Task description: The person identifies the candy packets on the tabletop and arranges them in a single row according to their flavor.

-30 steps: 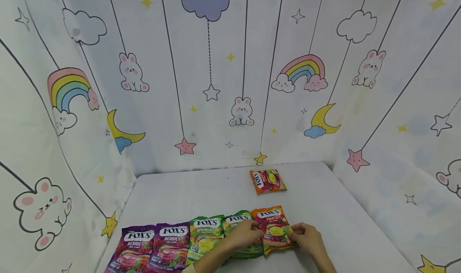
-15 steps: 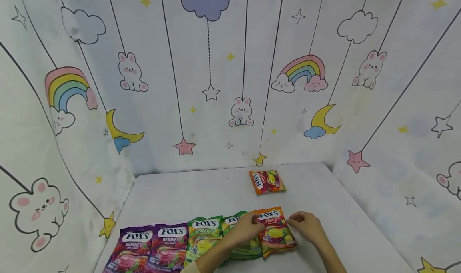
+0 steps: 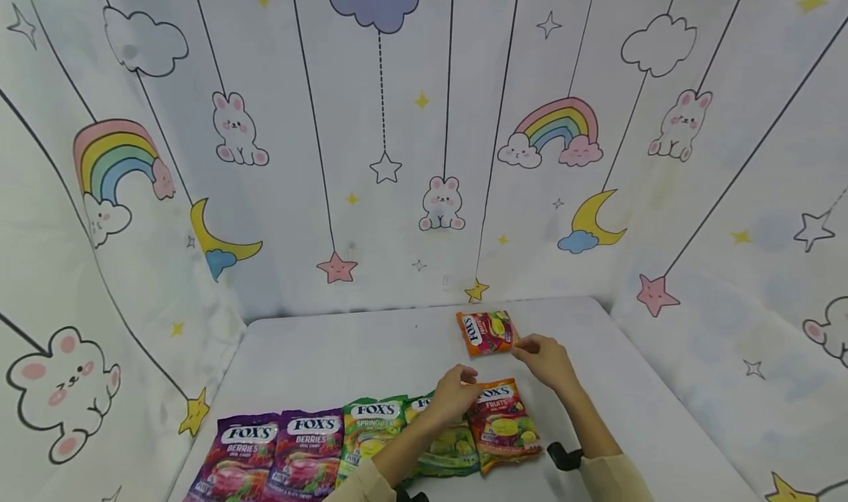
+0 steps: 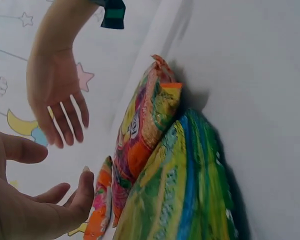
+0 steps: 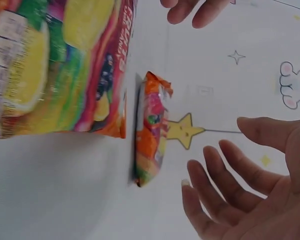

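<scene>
In the head view my left hand (image 3: 453, 397) hovers over the upper edges of a green candy bag (image 3: 458, 447) and the near orange Fox's Fruits candy bag (image 3: 505, 430). Its fingers are loosely bent and hold nothing, as the left wrist view shows. My right hand (image 3: 548, 360) reaches to the lower right corner of the far orange Fruits candy bag (image 3: 487, 333), which lies turned sideways. In the right wrist view that hand (image 5: 245, 195) has spread, relaxed fingers, apart from the far bag (image 5: 151, 130). The near Fruits bag looms large there at upper left.
Left of the hands, a green Spring Tea bag (image 3: 371, 432) and two purple Berries bags (image 3: 306, 454) complete a side-by-side row on the white table (image 3: 318, 355). Printed cloth walls (image 3: 411, 141) enclose the back and sides. A black wrist strap (image 3: 564, 456) shows on the right arm.
My right hand has left the near Fruits bag's right edge and moved forward to the far Fruits bag. My left hand has risen slightly forward. The bags stay in place.
</scene>
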